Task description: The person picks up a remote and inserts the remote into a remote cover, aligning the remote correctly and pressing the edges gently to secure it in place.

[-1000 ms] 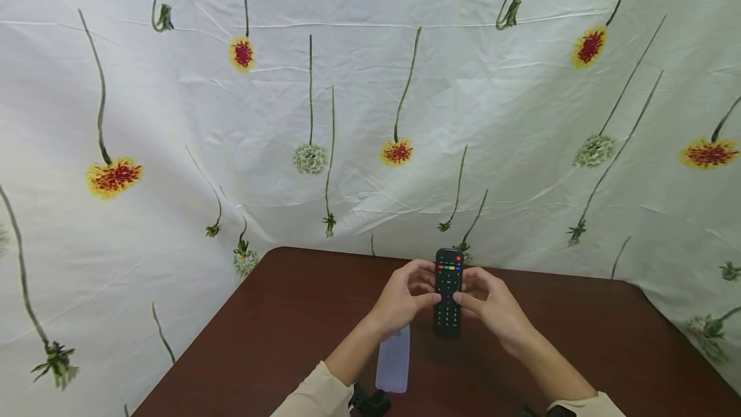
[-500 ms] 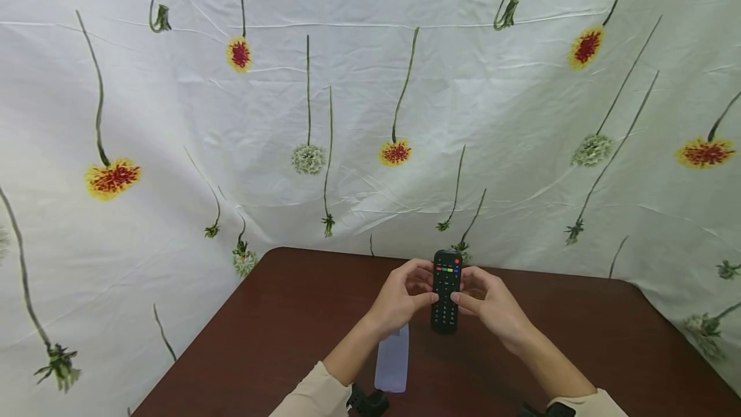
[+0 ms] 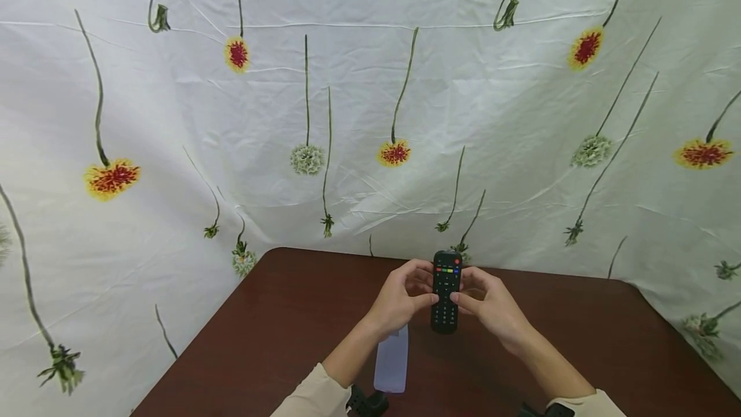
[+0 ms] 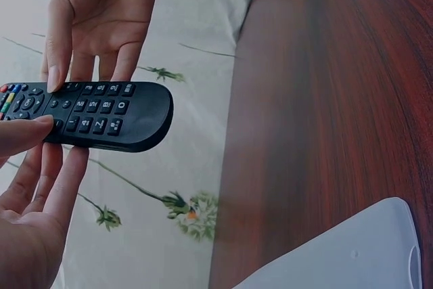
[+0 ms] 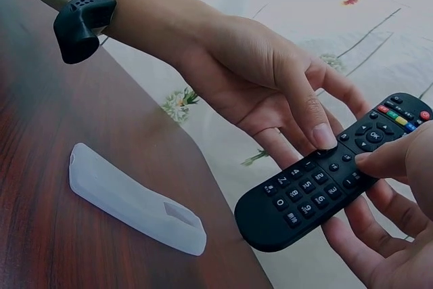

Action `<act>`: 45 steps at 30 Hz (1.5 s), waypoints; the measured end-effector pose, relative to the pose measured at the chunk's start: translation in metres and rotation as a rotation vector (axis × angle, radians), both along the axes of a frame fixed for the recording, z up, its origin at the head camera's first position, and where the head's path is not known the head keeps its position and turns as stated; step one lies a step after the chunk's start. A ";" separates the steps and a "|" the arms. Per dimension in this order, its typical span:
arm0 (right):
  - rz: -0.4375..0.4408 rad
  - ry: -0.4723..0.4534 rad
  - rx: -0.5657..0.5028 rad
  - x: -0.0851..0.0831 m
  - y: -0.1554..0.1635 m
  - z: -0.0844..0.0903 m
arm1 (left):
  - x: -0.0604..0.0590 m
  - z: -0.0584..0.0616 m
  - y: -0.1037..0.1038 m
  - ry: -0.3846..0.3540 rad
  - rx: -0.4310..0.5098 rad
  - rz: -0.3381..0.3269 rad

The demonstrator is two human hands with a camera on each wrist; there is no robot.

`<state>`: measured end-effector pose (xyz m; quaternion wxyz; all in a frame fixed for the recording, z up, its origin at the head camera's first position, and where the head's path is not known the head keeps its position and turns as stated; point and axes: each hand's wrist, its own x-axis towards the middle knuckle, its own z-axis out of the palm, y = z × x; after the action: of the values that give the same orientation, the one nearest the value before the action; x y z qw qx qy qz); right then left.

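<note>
A black remote control (image 3: 446,314) is held up above the table between both hands, its buttons facing me and its red power button at the top. My left hand (image 3: 395,298) grips its left edge, thumb on the front and fingers behind. From the other side my right hand (image 3: 492,307) grips it the same way. Both thumbs press on the button face in the right wrist view, near the middle of the remote control (image 5: 314,191). On the table below the left hand lies a translucent whitish silicone cover (image 3: 391,362), whose cut-out shows in the right wrist view.
The dark reddish-brown wooden table (image 3: 260,340) spreads out around the hands. A white cloth (image 3: 359,114) printed with flowers hangs behind it and along both sides. A black wrist camera (image 3: 368,402) sits on the left wrist.
The remote control has tilted and shifted slightly within the hands, its lower end rising a little. Both hands keep their hold on it, and the cover lies where it was.
</note>
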<state>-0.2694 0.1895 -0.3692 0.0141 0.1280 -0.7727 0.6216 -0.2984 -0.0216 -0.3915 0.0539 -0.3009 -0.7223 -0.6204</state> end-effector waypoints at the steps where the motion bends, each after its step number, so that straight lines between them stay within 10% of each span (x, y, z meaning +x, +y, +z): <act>1: -0.003 0.000 0.003 0.000 0.000 0.000 | 0.000 0.000 0.000 0.004 -0.002 0.000; 30: -0.035 0.277 0.232 -0.001 0.003 -0.009 | 0.000 -0.002 -0.001 0.101 -0.034 0.010; 45: -0.053 0.642 0.283 -0.003 0.004 -0.018 | 0.000 0.001 -0.002 0.131 -0.070 0.010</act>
<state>-0.2726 0.1935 -0.3874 0.2546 0.2977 -0.8105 0.4356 -0.2987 -0.0239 -0.3901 0.0934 -0.3391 -0.7399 -0.5735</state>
